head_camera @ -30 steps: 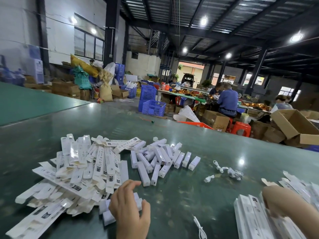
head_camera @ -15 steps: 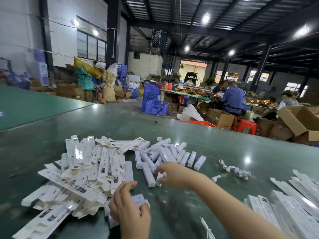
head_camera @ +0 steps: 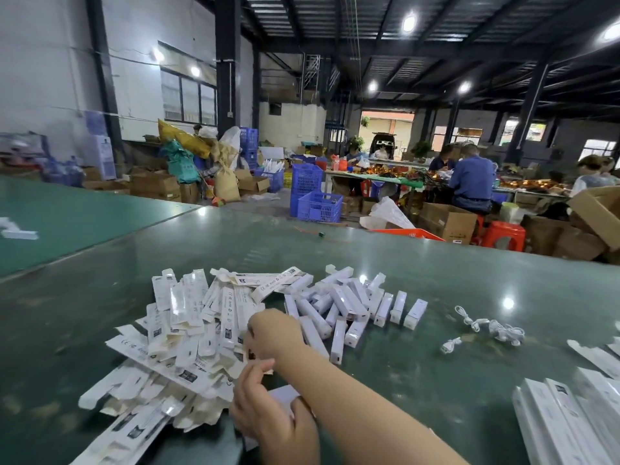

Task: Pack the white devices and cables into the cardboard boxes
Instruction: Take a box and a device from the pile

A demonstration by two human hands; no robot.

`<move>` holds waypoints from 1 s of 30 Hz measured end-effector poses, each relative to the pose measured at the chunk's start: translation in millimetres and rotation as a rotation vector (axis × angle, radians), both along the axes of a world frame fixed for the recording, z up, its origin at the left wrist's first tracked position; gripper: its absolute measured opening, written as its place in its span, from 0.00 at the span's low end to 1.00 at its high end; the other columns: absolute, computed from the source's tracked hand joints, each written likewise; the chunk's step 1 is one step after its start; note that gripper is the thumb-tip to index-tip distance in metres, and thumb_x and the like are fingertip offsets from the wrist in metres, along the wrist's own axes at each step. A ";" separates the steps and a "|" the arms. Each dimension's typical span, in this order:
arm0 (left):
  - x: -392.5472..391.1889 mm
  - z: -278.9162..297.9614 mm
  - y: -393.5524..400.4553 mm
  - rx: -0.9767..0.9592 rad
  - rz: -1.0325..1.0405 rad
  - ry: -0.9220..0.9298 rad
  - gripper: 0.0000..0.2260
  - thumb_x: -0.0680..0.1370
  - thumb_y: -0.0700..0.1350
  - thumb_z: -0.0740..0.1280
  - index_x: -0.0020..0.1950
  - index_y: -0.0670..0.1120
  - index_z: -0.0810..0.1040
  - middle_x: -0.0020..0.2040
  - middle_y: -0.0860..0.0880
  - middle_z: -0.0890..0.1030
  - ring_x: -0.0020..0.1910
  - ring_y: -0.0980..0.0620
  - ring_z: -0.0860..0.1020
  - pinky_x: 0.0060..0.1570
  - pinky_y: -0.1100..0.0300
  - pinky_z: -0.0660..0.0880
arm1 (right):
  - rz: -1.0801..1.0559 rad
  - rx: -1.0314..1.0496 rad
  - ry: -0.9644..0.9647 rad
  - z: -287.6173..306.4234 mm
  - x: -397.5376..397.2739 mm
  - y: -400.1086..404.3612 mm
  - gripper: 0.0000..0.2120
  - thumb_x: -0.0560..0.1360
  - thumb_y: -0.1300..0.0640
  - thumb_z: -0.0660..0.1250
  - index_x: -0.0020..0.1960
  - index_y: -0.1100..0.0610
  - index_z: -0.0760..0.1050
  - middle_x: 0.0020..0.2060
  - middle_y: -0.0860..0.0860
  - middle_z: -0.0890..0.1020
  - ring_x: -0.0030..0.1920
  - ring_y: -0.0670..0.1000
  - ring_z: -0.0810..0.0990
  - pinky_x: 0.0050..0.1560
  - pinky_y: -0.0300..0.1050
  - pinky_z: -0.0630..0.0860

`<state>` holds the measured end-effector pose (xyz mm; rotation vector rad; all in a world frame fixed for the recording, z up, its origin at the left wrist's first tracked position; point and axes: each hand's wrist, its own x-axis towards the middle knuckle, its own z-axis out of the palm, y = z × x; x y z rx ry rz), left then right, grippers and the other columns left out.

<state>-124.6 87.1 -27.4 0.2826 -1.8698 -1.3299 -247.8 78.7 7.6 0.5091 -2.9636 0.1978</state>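
— Flat cardboard boxes [head_camera: 188, 333] lie heaped left on the green table [head_camera: 436, 270]; the right hand [head_camera: 273, 333] reaches across to the heap's edge, fingers hidden, grip unclear.
— And the left hand [head_camera: 268, 417]?
— Fingers half-curled on something white, mostly hidden. Probably fetching a box; next comes a white device [head_camera: 345, 305], then a cable [head_camera: 486, 328] farther right.

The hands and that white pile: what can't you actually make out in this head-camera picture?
- Right hand: its fingers are hidden behind the hand itself, so whether it grips a flat box is unclear.
- Left hand: it holds a white piece, mostly covered by the palm and the right forearm.
- Box print: too small and blurred to read.
- Finished boxes: cut off by the right and bottom edges.
- Cables: tangled, so their count is unclear.
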 end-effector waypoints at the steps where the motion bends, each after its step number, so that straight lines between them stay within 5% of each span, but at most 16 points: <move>1: 0.2 -0.3 -1.7 0.006 -0.012 0.001 0.27 0.59 0.47 0.54 0.48 0.31 0.76 0.48 0.31 0.77 0.45 0.30 0.74 0.47 0.36 0.70 | -0.010 -0.014 0.055 4.3 1.0 2.3 0.11 0.79 0.59 0.57 0.43 0.62 0.73 0.39 0.57 0.76 0.43 0.57 0.74 0.36 0.43 0.65; 5: 0.5 -4.9 -2.5 0.017 -0.053 -0.001 0.29 0.59 0.49 0.54 0.51 0.32 0.75 0.50 0.33 0.76 0.48 0.31 0.73 0.48 0.41 0.69 | -0.039 -0.179 0.310 40.0 21.6 30.7 0.11 0.79 0.56 0.56 0.40 0.59 0.70 0.41 0.56 0.78 0.40 0.55 0.71 0.36 0.45 0.65; 9: -1.1 -4.9 -1.1 -0.064 -0.059 0.025 0.33 0.58 0.44 0.67 0.60 0.31 0.72 0.58 0.32 0.76 0.57 0.31 0.74 0.55 0.44 0.69 | 0.038 -0.366 0.568 73.2 72.7 76.3 0.13 0.76 0.54 0.61 0.34 0.54 0.66 0.31 0.48 0.73 0.35 0.53 0.72 0.32 0.47 0.65; 12: -2.9 -8.2 -2.2 -0.228 -0.045 0.123 0.44 0.58 0.53 0.71 0.69 0.37 0.63 0.66 0.33 0.71 0.66 0.40 0.67 0.60 0.41 0.66 | 0.123 -0.569 0.504 81.7 123.1 101.0 0.13 0.69 0.56 0.64 0.30 0.50 0.63 0.25 0.42 0.69 0.29 0.46 0.68 0.30 0.42 0.66; 15: 0.7 -10.7 -2.1 -0.259 -0.084 0.253 0.40 0.64 0.62 0.66 0.72 0.47 0.61 0.69 0.46 0.70 0.72 0.50 0.62 0.69 0.52 0.52 | 0.131 -0.685 0.387 77.4 155.8 121.1 0.13 0.67 0.50 0.63 0.29 0.54 0.65 0.24 0.44 0.69 0.27 0.43 0.66 0.29 0.39 0.66; 18: 2.7 -14.9 -6.3 -0.332 -0.195 0.362 0.28 0.64 0.57 0.67 0.64 0.52 0.70 0.59 0.57 0.77 0.61 0.61 0.72 0.68 0.52 0.52 | 0.125 -0.761 0.308 77.8 171.6 139.4 0.14 0.68 0.52 0.63 0.31 0.61 0.69 0.26 0.54 0.71 0.29 0.53 0.68 0.32 0.51 0.72; 21: 6.8 -12.8 -11.3 -0.238 -0.357 0.391 0.17 0.65 0.53 0.70 0.53 0.57 0.76 0.47 0.63 0.79 0.46 0.68 0.75 0.52 0.66 0.69 | 0.182 -0.800 0.190 81.2 178.1 151.1 0.09 0.71 0.53 0.65 0.40 0.59 0.77 0.32 0.53 0.79 0.34 0.52 0.75 0.38 0.50 0.75; 24: 18.6 -3.3 -8.3 -0.002 -0.514 0.269 0.11 0.63 0.59 0.74 0.44 0.62 0.80 0.33 0.62 0.80 0.31 0.66 0.76 0.32 0.72 0.71 | 0.332 -0.820 -0.019 78.3 181.0 150.6 0.14 0.71 0.49 0.70 0.56 0.45 0.76 0.45 0.46 0.82 0.44 0.46 0.80 0.46 0.40 0.75; 30: 28.5 -0.8 4.7 0.359 -0.621 0.042 0.13 0.53 0.49 0.78 0.33 0.63 0.83 0.26 0.49 0.81 0.26 0.53 0.80 0.28 0.66 0.75 | 0.242 -1.020 0.150 70.3 168.6 130.4 0.24 0.66 0.53 0.73 0.54 0.34 0.68 0.39 0.50 0.84 0.41 0.54 0.79 0.48 0.48 0.76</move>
